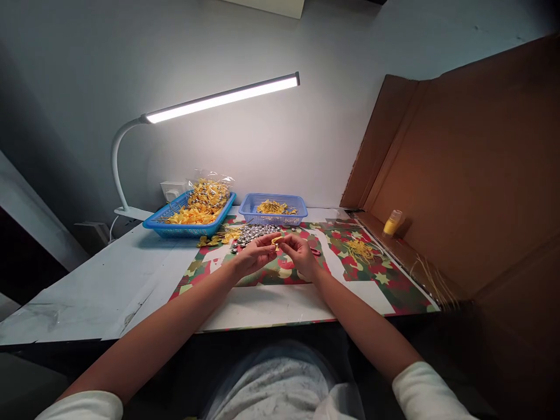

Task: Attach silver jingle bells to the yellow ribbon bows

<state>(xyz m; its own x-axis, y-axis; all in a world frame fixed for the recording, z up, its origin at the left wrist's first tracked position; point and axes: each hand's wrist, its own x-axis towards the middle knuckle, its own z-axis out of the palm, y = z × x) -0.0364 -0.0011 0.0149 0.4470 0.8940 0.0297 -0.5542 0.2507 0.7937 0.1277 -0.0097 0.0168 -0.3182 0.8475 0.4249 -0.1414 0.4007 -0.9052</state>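
Observation:
Above the middle of the patterned table cover, my left hand point(256, 254) and my right hand point(300, 255) meet at the fingertips. Pinched between them is a small yellow piece point(276, 240), like a bit of ribbon or a petal; its exact form is too small to make out. Just behind my left hand lies a heap of small silver bell-like balls point(259, 232). Several yellow pieces with thin stems point(219, 238) lie left of that heap. Beside my right hand a small red object point(315, 252) shows in part.
A blue basket point(175, 233) full of yellow pieces stands back left; a lighter blue basket point(273, 219) with yellow stems is behind the heap. Yellow strands point(361, 251) lie right, near a small yellow bottle point(392, 223). A lamp point(223, 98) hangs overhead; cardboard point(472, 163) walls the right side.

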